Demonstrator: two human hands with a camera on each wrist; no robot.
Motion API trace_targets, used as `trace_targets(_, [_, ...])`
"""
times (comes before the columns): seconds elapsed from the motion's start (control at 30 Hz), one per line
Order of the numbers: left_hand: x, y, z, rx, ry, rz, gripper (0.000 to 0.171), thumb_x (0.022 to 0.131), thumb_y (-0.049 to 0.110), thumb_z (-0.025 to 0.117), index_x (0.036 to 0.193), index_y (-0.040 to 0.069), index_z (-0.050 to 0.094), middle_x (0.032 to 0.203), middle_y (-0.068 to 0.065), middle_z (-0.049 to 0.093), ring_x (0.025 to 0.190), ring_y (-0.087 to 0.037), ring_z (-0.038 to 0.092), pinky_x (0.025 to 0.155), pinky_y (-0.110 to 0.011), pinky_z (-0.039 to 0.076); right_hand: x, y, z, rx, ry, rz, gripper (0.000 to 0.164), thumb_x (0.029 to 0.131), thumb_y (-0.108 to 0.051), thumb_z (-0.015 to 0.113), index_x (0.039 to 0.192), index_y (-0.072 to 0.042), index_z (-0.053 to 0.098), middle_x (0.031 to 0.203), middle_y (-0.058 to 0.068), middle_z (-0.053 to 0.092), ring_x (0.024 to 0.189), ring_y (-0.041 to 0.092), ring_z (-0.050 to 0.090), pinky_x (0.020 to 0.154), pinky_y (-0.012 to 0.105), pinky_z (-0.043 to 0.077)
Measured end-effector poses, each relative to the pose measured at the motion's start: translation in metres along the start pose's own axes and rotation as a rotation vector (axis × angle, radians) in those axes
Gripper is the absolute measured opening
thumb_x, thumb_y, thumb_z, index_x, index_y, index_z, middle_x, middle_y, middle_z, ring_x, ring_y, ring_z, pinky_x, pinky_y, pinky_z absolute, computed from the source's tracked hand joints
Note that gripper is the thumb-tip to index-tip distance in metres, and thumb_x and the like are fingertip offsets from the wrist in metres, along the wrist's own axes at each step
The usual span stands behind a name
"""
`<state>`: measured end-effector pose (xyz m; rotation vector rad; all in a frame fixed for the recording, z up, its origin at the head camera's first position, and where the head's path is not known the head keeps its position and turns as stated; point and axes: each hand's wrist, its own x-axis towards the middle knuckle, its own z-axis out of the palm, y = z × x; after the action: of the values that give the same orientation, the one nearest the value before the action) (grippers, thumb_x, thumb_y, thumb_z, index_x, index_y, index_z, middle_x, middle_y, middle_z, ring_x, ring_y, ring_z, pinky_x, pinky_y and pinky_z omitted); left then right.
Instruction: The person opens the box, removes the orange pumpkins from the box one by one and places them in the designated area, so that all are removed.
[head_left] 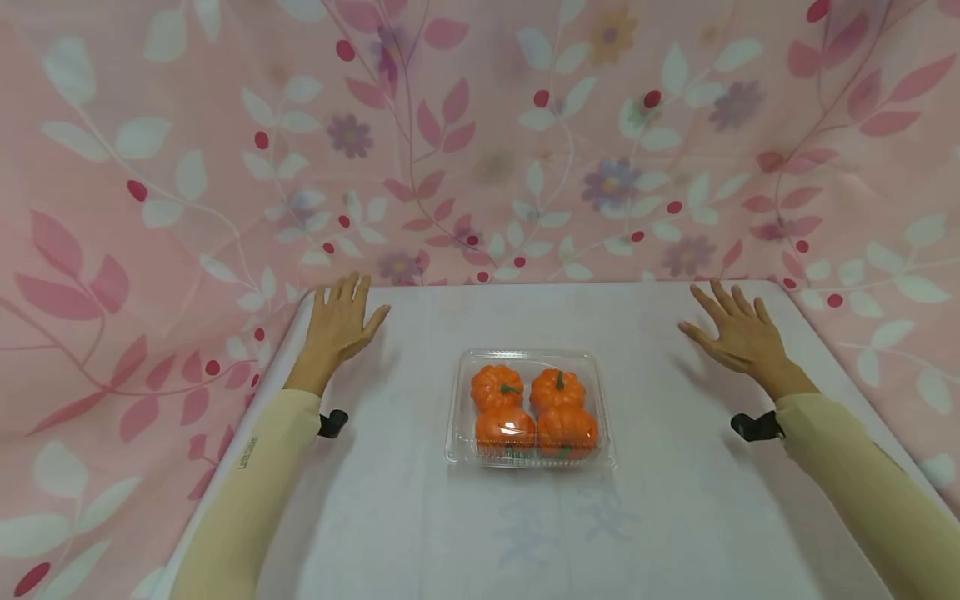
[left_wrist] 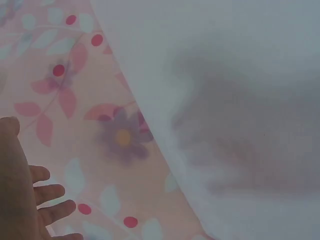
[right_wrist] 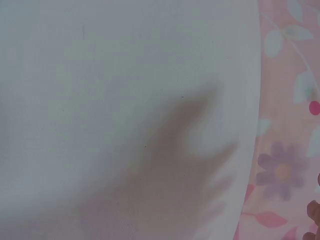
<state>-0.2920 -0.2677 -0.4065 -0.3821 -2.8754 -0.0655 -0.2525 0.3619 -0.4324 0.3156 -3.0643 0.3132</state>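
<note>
A clear plastic clamshell box (head_left: pixel 459 408) lies in the middle of the white table in the head view. Through its lid show several small orange pumpkins (head_left: pixel 497 388) with green stems, set in two rows. My left hand (head_left: pixel 339 327) is over the table's far left side, fingers spread and pointing away, holding nothing. On the far right my right hand (head_left: pixel 738 333) is spread the same way, also holding nothing. Both hands are well apart from the box. In the left wrist view part of the left hand (left_wrist: pixel 20 190) shows at the lower left; only right fingertips (right_wrist: pixel 314 212) show in the right wrist view.
The white-covered table (head_left: pixel 420 533) has rounded far corners. Pink floral cloth (head_left: pixel 480 150) hangs behind it and along both sides. Black wrist mounts (head_left: pixel 753 427) stick out from both sleeves. Soft hand shadows fall on the tabletop.
</note>
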Motion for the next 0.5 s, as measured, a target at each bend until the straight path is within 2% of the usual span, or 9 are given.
trace_targets(0.2, [-0.015, 0.013, -0.003, -0.068, 0.205, 0.088, 0.058, 0.101, 0.044, 0.047, 0.139, 0.001, 0.048, 0.136, -0.02, 0.053, 0.125, -0.04, 0.051, 0.104, -0.059, 0.037, -0.016, -0.008, 0.001, -0.005, 0.033, -0.044, 0.078, 0.098, -0.058, 0.041, 0.159, -0.021, 0.009, 0.164, 0.018, 0.003, 0.148, 0.047, 0.003, 0.116, 0.065, -0.009])
trace_targets(0.37, [-0.035, 0.027, -0.008, -0.065, 0.377, 0.257, 0.041, 0.097, 0.03, 0.052, 0.124, 0.0, 0.06, 0.117, -0.018, 0.063, 0.107, -0.038, 0.061, 0.094, -0.055, 0.046, -0.029, -0.021, 0.005, -0.01, 0.085, -0.106, 0.076, 0.097, -0.054, 0.046, 0.159, -0.023, 0.014, 0.164, 0.016, 0.009, 0.15, 0.043, 0.008, 0.119, 0.06, -0.008])
trace_targets(0.5, [-0.049, 0.042, -0.012, -0.071, 0.472, 0.389, 0.041, 0.095, 0.028, 0.054, 0.122, -0.001, 0.061, 0.112, -0.018, 0.066, 0.1, -0.036, 0.064, 0.09, -0.052, 0.049, -0.038, -0.033, 0.009, -0.007, 0.122, -0.151, 0.075, 0.096, -0.052, 0.051, 0.158, -0.024, 0.019, 0.164, 0.015, 0.015, 0.15, 0.04, 0.011, 0.121, 0.056, -0.006])
